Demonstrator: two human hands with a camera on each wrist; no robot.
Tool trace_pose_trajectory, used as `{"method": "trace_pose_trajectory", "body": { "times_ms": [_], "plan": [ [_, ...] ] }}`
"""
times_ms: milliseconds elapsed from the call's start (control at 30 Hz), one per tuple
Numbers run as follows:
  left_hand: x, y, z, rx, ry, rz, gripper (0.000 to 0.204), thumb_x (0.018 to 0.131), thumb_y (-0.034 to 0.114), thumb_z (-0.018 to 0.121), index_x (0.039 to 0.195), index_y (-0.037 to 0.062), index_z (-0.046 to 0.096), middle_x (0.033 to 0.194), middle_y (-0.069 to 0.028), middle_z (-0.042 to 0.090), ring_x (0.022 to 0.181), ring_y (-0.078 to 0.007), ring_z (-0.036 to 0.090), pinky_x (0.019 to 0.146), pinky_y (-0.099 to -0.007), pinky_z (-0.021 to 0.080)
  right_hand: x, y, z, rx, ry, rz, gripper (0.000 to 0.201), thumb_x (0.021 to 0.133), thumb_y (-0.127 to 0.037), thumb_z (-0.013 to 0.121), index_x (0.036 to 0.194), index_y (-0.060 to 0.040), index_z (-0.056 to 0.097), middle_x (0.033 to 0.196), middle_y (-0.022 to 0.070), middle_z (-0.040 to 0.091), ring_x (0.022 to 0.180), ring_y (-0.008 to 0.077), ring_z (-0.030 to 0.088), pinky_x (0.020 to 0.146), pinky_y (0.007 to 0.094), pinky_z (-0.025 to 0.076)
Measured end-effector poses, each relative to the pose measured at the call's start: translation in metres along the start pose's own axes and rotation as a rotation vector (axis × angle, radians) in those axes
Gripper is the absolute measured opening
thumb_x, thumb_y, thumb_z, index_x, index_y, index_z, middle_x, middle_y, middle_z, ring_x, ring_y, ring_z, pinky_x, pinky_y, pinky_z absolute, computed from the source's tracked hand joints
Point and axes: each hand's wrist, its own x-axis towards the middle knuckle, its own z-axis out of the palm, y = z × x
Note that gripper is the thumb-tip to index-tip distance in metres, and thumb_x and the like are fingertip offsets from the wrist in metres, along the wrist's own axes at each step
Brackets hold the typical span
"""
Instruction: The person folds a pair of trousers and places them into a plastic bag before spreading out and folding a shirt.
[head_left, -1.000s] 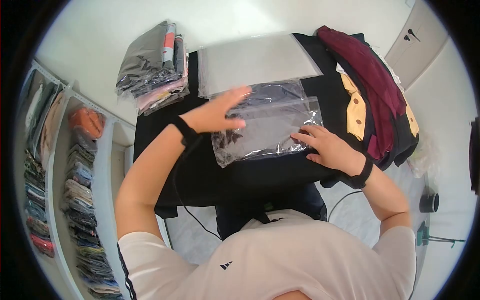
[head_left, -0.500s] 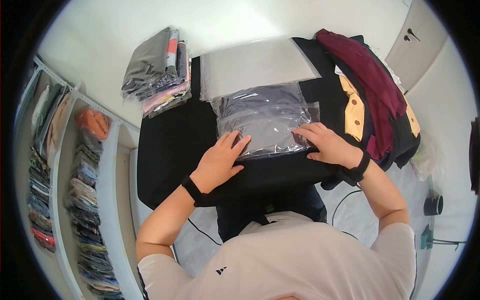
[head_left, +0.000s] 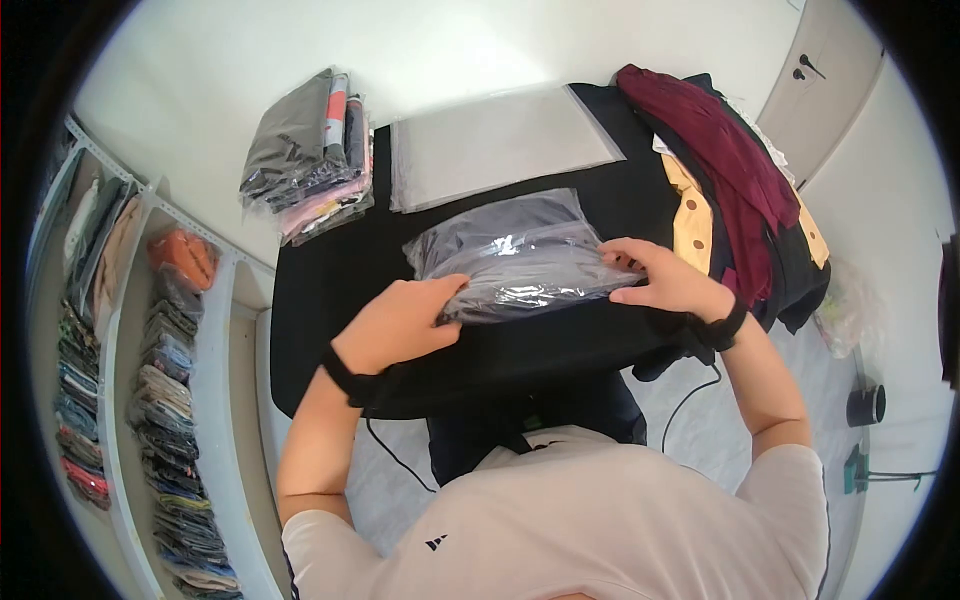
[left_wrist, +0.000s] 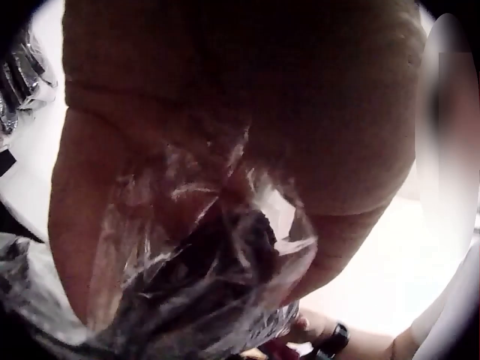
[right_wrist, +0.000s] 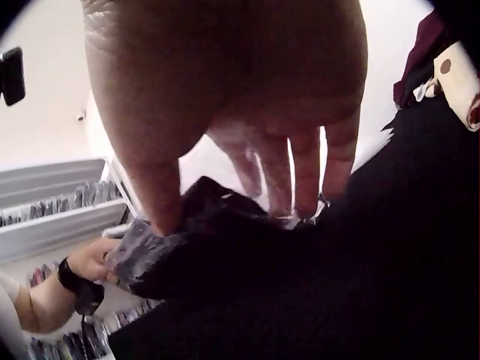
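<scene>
A dark folded garment in a clear plastic bag (head_left: 512, 250) lies across the black-covered table (head_left: 480, 365) before me. At its left end my left hand (head_left: 400, 318) pinches the bag between thumb and fingers; crinkled plastic (left_wrist: 214, 270) bunches between them in the left wrist view. My right hand (head_left: 672, 282) holds the opposite end, thumb on the near side and fingers beyond. In the right wrist view the thumb (right_wrist: 159, 199) presses against the bagged garment (right_wrist: 217, 206). Shiny folds run along the bag's near half.
Flat clear bags (head_left: 500, 140) lie stacked at the table's back. Bagged clothes (head_left: 310, 150) are piled at the back left. Loose garments, one maroon (head_left: 715, 165) and one yellow with brown dots (head_left: 690, 220), drape over the right side. Shelves (head_left: 215, 380) of bagged clothes stand left.
My left hand came down from above the bag and now grips its left end. The bag's loose flap has been folded under or drawn in, and the bundle lies slightly apart from the flat stack.
</scene>
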Motion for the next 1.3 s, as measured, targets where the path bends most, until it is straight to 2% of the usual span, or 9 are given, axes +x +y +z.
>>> {"method": "trace_pose_trajectory", "body": {
  "times_ms": [67,133,233,467,567,700,900,1100,1300],
  "plan": [
    [-0.004,0.012,-0.027,-0.129,-0.117,-0.129,0.047,0.071,0.015,0.066,0.114,-0.0002,0.058,0.084,-0.0217,0.064,0.072,-0.0354,0.063,0.066,-0.0368,0.051,-0.009,-0.013,-0.015,0.03,-0.055,-0.125,0.06,0.072,-0.025,0.077,0.123,-0.0023,0.055,0.123,0.013,0.055,0.117,0.0257,0.049,0.101,0.0358,0.037],
    [-0.009,0.008,-0.043,-0.396,-0.114,-0.216,0.041,0.073,0.012,0.065,0.111,-0.0013,0.06,0.071,-0.0136,0.062,0.058,-0.0187,0.059,0.059,-0.0282,0.048,-0.009,-0.017,-0.014,0.045,-0.006,-0.244,0.06,0.07,-0.031,0.078,0.119,-0.0016,0.059,0.123,0.0117,0.056,0.122,0.0248,0.046,0.104,0.0354,0.034],
    [-0.01,0.0,-0.06,-0.644,-0.066,-0.268,0.034,0.075,0.004,0.062,0.108,-0.0037,0.06,0.082,-0.0024,0.062,0.072,-0.0079,0.056,0.064,-0.0239,0.047,0.001,-0.028,-0.001,0.232,0.028,-0.15,0.061,0.072,-0.013,0.079,0.126,-0.0031,0.054,0.124,0.0079,0.058,0.119,0.0201,0.051,0.1,0.0334,0.04],
    [-0.005,-0.044,-0.05,-0.733,0.284,-0.19,0.051,0.087,0.027,0.059,0.127,-0.0025,0.049,0.119,-0.0073,0.056,0.107,-0.0137,0.051,0.094,-0.0264,0.038,0.052,-0.009,0.018,0.355,0.14,-0.023,0.027,0.086,-0.019,0.07,0.103,0.0013,0.066,0.091,0.0041,0.069,0.084,0.0097,0.061,0.081,0.026,0.047],
    [-0.015,-0.082,-0.015,-1.268,0.436,-0.109,0.07,0.092,0.052,0.049,0.138,0.0016,0.035,0.128,-0.0054,0.051,0.11,-0.0148,0.049,0.094,-0.0308,0.038,0.061,-0.011,0.015,0.383,0.156,-0.018,0.027,0.086,-0.019,0.069,0.103,0.0005,0.066,0.093,0.0032,0.068,0.085,0.0093,0.06,0.081,0.0256,0.047],
    [-0.017,-0.071,0.004,-1.044,0.195,-0.072,0.052,0.089,0.014,0.061,0.135,0.0,0.041,0.127,-0.0037,0.052,0.115,-0.0134,0.05,0.096,-0.0271,0.04,0.064,-0.013,0.015,0.451,0.159,-0.025,0.025,0.086,-0.017,0.069,0.104,0.0007,0.065,0.095,0.0025,0.068,0.088,0.0094,0.059,0.082,0.0252,0.046],
    [-0.01,-0.064,0.007,-0.817,0.325,-0.383,0.022,0.088,0.005,0.062,0.108,-0.0019,0.061,0.101,-0.0006,0.065,0.088,-0.0076,0.058,0.079,-0.0254,0.046,0.067,-0.008,0.018,0.47,0.103,0.007,0.025,0.088,-0.013,0.064,0.108,0.0032,0.063,0.098,0.0033,0.067,0.089,0.0094,0.06,0.085,0.0259,0.046],
    [-0.009,-0.057,0.004,-1.238,0.362,-0.496,0.015,0.091,0.018,0.062,0.094,0.0035,0.063,0.087,-0.0002,0.066,0.076,-0.0068,0.059,0.07,-0.0231,0.047,0.056,-0.029,0.012,0.767,0.084,0.127,0.029,0.093,-0.022,0.06,0.109,0.002,0.06,0.097,0.0035,0.066,0.087,0.0092,0.061,0.081,0.0253,0.048],
    [-0.026,-0.089,0.063,-1.301,0.125,-0.859,0.033,0.085,0.034,0.07,0.071,0.0152,0.046,0.058,0.0087,0.037,0.046,-0.0048,0.031,0.044,-0.0217,0.026,0.048,0.024,0.033,1.056,-0.055,0.532,0.035,0.098,-0.034,0.048,0.11,-0.0013,0.055,0.09,0.0058,0.064,0.078,0.0142,0.063,0.071,0.0282,0.051]
  ]
}}
